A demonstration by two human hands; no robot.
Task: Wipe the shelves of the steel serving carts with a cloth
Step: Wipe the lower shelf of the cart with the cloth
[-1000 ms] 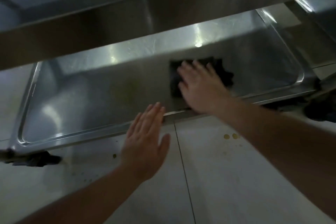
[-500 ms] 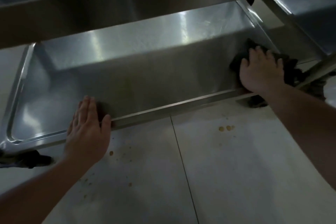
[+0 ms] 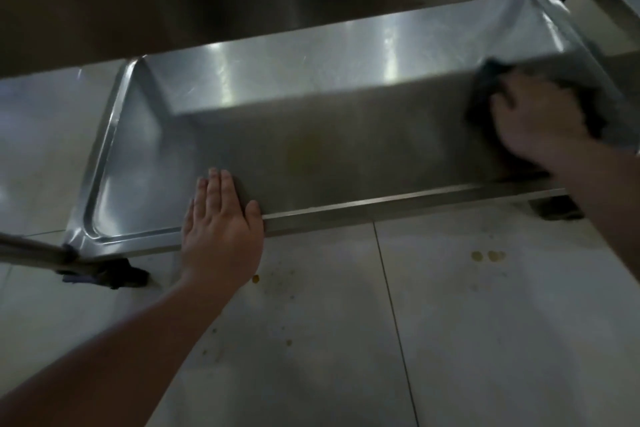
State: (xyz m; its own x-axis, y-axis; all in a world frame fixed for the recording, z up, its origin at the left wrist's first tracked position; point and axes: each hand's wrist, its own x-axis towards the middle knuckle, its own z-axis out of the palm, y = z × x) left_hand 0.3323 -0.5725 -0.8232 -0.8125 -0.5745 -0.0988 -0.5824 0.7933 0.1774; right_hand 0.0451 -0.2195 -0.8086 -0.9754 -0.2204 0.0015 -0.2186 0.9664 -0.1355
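My right hand (image 3: 535, 118), blurred, presses the dark cloth (image 3: 485, 87) onto the bottom shelf (image 3: 346, 156) at its right end; my left hand (image 3: 221, 222), fingers flat, rests on the front rim (image 3: 398, 206), apparently steadying the cart.

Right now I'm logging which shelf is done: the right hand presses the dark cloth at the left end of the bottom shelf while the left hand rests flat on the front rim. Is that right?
Not quite. The head view shows the right hand pressing the dark cloth at the right end of the bottom shelf, not the left. The left hand does rest flat on the front rim.
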